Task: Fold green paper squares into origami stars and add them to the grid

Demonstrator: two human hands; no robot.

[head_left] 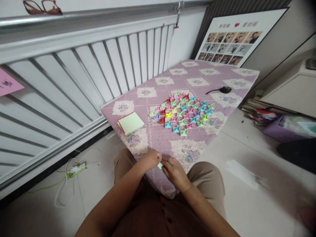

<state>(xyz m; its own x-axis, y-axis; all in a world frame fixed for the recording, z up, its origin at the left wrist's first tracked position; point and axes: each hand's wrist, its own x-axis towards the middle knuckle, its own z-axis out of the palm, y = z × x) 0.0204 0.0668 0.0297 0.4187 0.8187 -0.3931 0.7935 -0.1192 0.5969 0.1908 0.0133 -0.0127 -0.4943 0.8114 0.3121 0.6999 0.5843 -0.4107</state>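
Note:
Close to the table's near edge, a small folded piece of pale green paper (160,165) lies between my two hands. My left hand (151,159) is closed with its fingertips at the paper's upper left. My right hand (174,171) pinches the paper's right side, fingers bent over it. Part of the paper is hidden under the fingers. Beyond the hands, several folded paper pieces (184,113) in green, pink, blue, red and yellow stand in rows. A stack of square paper sheets (131,123), light green on top, lies to the left.
A flowered pink cloth (158,141) covers the table. On its far right rests a black object with a thin tail (225,89). A white radiator (98,65) runs along the left. A power strip (77,169) with cables lies on the floor; a purple bin (283,130) stands right.

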